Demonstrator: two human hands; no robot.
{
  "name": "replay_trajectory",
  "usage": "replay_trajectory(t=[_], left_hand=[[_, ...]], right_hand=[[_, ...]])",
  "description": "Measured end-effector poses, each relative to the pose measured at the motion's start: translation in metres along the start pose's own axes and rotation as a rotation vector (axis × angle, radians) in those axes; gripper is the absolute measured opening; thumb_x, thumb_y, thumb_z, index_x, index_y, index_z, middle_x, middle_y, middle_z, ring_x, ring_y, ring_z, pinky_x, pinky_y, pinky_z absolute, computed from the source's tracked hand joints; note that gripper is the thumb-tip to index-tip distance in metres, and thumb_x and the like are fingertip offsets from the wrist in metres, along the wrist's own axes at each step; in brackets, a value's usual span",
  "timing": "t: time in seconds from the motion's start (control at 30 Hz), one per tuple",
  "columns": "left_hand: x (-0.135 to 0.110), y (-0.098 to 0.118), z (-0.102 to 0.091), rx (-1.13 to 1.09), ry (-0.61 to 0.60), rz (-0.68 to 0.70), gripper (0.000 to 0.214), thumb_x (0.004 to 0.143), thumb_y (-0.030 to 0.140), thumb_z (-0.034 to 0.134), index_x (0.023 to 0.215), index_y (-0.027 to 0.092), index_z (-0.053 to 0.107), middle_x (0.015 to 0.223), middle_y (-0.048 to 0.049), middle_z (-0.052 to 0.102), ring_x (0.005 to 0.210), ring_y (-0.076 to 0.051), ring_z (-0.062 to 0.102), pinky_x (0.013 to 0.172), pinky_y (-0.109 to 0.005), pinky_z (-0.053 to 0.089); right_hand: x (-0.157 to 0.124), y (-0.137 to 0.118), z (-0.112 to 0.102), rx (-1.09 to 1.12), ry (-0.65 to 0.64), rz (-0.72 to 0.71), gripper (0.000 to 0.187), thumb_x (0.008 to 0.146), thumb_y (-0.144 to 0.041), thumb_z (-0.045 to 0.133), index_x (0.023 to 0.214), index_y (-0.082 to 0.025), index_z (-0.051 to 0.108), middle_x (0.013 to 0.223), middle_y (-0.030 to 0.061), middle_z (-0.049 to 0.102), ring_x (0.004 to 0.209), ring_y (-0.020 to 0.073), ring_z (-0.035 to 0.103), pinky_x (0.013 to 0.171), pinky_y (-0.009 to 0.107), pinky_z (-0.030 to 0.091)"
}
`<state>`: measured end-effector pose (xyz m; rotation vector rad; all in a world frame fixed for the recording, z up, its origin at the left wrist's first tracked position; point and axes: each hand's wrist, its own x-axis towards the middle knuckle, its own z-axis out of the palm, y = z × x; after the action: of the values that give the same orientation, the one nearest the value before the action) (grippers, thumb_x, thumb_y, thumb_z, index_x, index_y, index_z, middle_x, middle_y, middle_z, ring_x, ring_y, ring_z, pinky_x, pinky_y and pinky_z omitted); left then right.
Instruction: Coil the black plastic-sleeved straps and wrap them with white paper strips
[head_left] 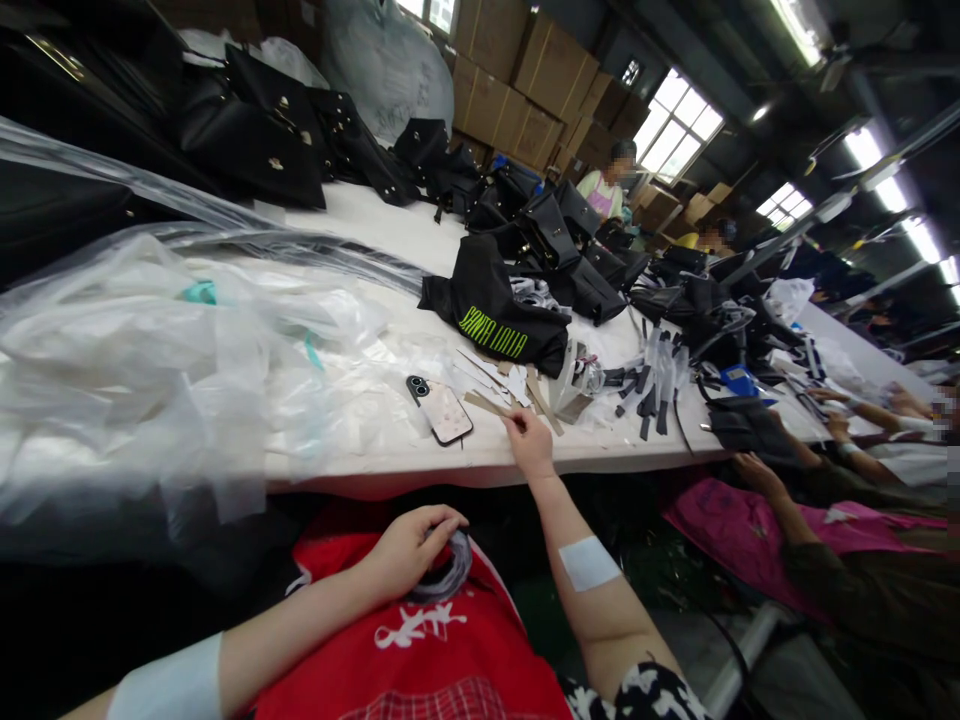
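Observation:
My left hand (409,545) rests in my lap over a red garment (450,640), its fingers closed around a coiled grey strap (450,570). My right hand (529,440) reaches to the front edge of the white table (480,465) and pinches the end of a thin brown cardboard strip (487,404) from a loose pile of strips. A phone (440,410) lies face down just left of that hand.
Crumpled clear plastic bags (150,360) cover the table's left. A black dust bag with green lettering (495,315), black handbags (555,240) and black strap pieces (649,390) lie beyond. Other people's hands (757,470) work at the right. Cardboard boxes (525,90) are stacked behind.

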<state>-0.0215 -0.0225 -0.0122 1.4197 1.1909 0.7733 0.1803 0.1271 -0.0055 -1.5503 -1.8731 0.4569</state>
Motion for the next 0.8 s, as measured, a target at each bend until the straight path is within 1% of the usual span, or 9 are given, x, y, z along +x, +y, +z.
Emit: replay_trajectory(t=[0.13,0.2,0.3,0.37,0.43,0.53,0.6,0.67,0.8], left_hand=[[0.0,-0.003,0.001,-0.032,-0.014,-0.034,0.034,0.089,0.041,0.045,0.096,0.02,0.071,0.096,-0.0042,0.074,0.091,-0.02,0.066,0.087,-0.029,0.048],[0.001,-0.003,0.001,-0.047,0.007,-0.066,0.035,0.088,0.042,0.046,0.095,0.019,0.071,0.093,-0.004,0.074,0.09,-0.021,0.066,0.085,-0.03,0.049],[0.001,-0.003,0.003,-0.082,0.032,-0.124,0.038,0.086,0.046,0.047,0.094,0.018,0.072,0.078,-0.0036,0.073,0.079,-0.022,0.066,0.07,-0.029,0.051],[0.001,-0.003,0.004,-0.118,0.027,-0.162,0.041,0.086,0.049,0.048,0.095,0.017,0.071,0.065,-0.0019,0.068,0.065,-0.02,0.063,0.058,-0.027,0.048],[0.001,-0.003,0.005,-0.147,0.012,-0.194,0.043,0.085,0.051,0.048,0.096,0.017,0.071,0.056,0.0002,0.062,0.054,-0.017,0.057,0.05,-0.025,0.043],[0.002,-0.003,0.008,-0.167,-0.018,-0.238,0.045,0.084,0.052,0.047,0.098,0.016,0.07,0.048,0.0038,0.054,0.042,-0.013,0.046,0.043,-0.023,0.034],[0.002,-0.002,0.009,-0.16,-0.038,-0.254,0.045,0.084,0.052,0.048,0.1,0.016,0.069,0.047,0.0054,0.05,0.04,-0.012,0.042,0.041,-0.023,0.031],[0.002,0.0,0.01,-0.15,-0.039,-0.263,0.046,0.083,0.052,0.048,0.101,0.016,0.069,0.045,0.0064,0.046,0.039,-0.011,0.04,0.041,-0.022,0.029],[0.002,0.001,0.011,-0.179,-0.035,-0.295,0.046,0.083,0.054,0.049,0.1,0.015,0.069,0.042,0.0076,0.041,0.037,-0.01,0.037,0.04,-0.021,0.025]], right_hand=[[-0.027,-0.031,-0.039,0.536,-0.195,0.23,0.039,0.082,-0.038,0.06,0.116,-0.019,0.059,0.069,-0.0019,0.063,0.048,0.0094,0.053,0.052,0.023,0.048],[-0.05,-0.05,-0.06,0.779,-0.432,0.373,0.038,0.078,-0.037,0.064,0.111,-0.017,0.065,0.073,0.0016,0.068,0.058,0.012,0.063,0.057,0.024,0.051],[-0.087,-0.067,-0.08,1.087,-0.855,0.523,0.046,0.072,-0.035,0.069,0.112,-0.013,0.067,0.097,0.0117,0.072,0.09,0.0225,0.069,0.076,0.03,0.054],[-0.107,-0.067,-0.079,1.205,-0.982,0.564,0.058,0.065,-0.031,0.075,0.119,-0.013,0.064,0.11,0.0144,0.07,0.102,0.0264,0.067,0.084,0.033,0.053],[-0.124,-0.06,-0.07,1.178,-0.868,0.603,0.057,0.061,-0.027,0.079,0.115,-0.015,0.065,0.107,0.0126,0.071,0.098,0.0254,0.068,0.083,0.033,0.054],[-0.141,-0.049,-0.053,0.923,-0.437,0.604,0.03,0.068,-0.032,0.077,0.092,-0.016,0.071,0.079,0.0065,0.073,0.07,0.0181,0.07,0.066,0.028,0.056],[-0.147,-0.047,-0.047,0.731,-0.23,0.528,0.023,0.075,-0.038,0.072,0.081,-0.017,0.07,0.065,0.0034,0.069,0.053,0.0138,0.063,0.055,0.025,0.052],[-0.151,-0.048,-0.048,0.59,-0.15,0.424,0.024,0.079,-0.042,0.068,0.078,-0.018,0.07,0.062,0.0023,0.066,0.05,0.0128,0.058,0.052,0.026,0.05],[-0.151,-0.056,-0.06,0.382,-0.122,0.242,0.025,0.085,-0.041,0.061,0.074,-0.02,0.067,0.061,0.0026,0.063,0.057,0.0154,0.06,0.06,0.029,0.05]])
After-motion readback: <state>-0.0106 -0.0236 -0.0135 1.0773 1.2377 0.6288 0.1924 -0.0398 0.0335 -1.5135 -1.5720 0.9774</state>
